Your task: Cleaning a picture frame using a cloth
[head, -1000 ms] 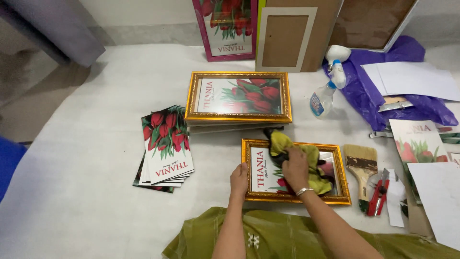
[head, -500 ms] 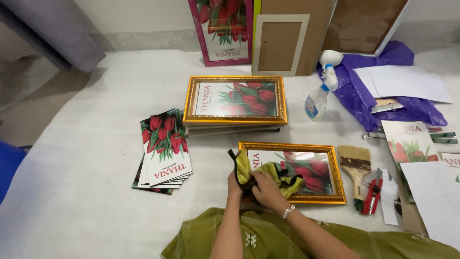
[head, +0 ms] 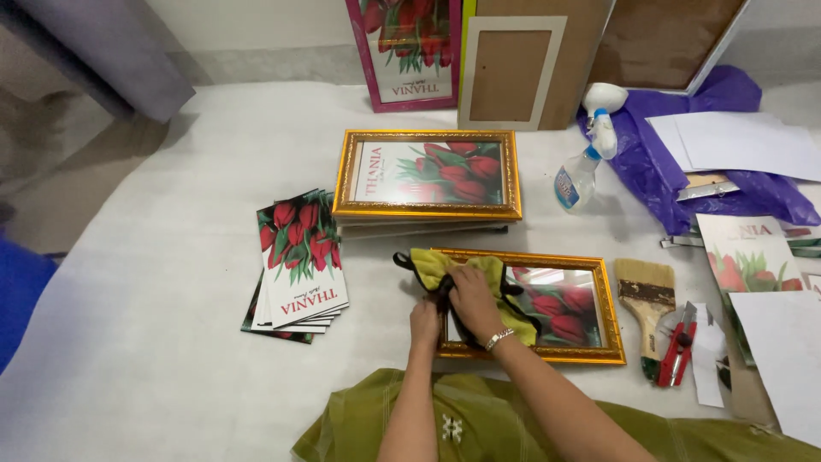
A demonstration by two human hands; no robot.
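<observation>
**Cloth on glass: gold frame, lower centre**

- Right hand pressed flat on a yellow and black cloth, fingers closed over its folds; the cloth lies on the left end of a gold picture frame, lower centre of the frame.
- Left hand rests on the frame's near left corner, fingers curled on the moulding; whether it pinches or only steadies, cannot tell.
- Handling, as judged: cloth soft, limp, light. Picture frame stiff, glass front fragile and likely slick; best held by the gold edges, not the pane.
- Edges: a stack of framed prints just above; a paintbrush and red cutter just right; a spray bottle at upper right; loose tulip prints to the left.
- Open room: bare white floor covering at lower left.
</observation>
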